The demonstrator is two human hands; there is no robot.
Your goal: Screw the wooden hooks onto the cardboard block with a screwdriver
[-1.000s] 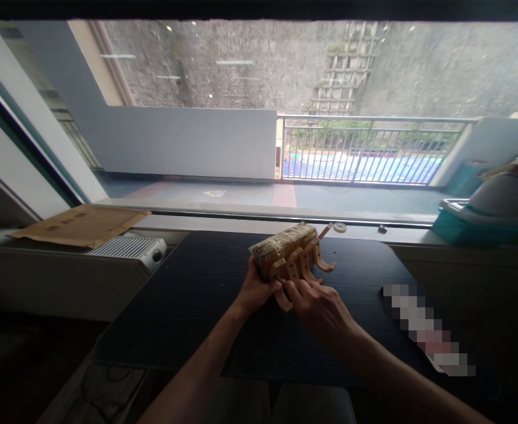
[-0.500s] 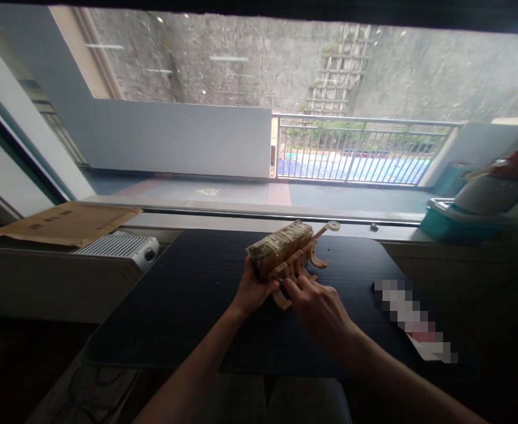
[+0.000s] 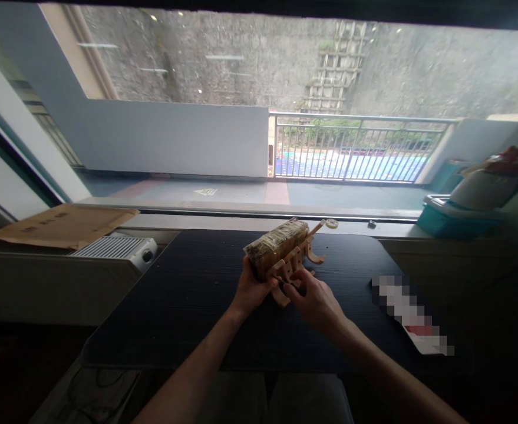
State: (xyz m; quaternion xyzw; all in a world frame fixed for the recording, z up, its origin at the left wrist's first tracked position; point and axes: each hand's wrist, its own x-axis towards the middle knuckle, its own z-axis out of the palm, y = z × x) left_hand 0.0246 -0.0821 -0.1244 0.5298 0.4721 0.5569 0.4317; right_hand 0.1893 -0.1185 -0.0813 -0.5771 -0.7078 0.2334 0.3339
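A brown block [image 3: 276,241] wrapped in clear plastic lies at a slant above the middle of the dark table. Along its near side runs a pale wooden rack [image 3: 292,263] with curved hooks. My left hand [image 3: 252,291] is closed round the near left end of the block, its thumb pressing by the rack. At the rack's lower part, my right hand [image 3: 314,294] is closed in a pinch on a small dark tool [image 3: 300,288]; most of it is hidden by the fingers, so its kind cannot be made out.
Around the work spreads the dark table [image 3: 165,312]. A blurred-out flat object [image 3: 411,318] lies at its right. Near the window sill are a tape roll [image 3: 332,224] and a small dark item [image 3: 372,224]. Cardboard [image 3: 64,224] rests on the left radiator; a teal bin [image 3: 448,218] stands right.
My right hand has turned and its fingers have shifted, so more of the dark tool shows. My left hand keeps its hold. The whole view has moved slightly.
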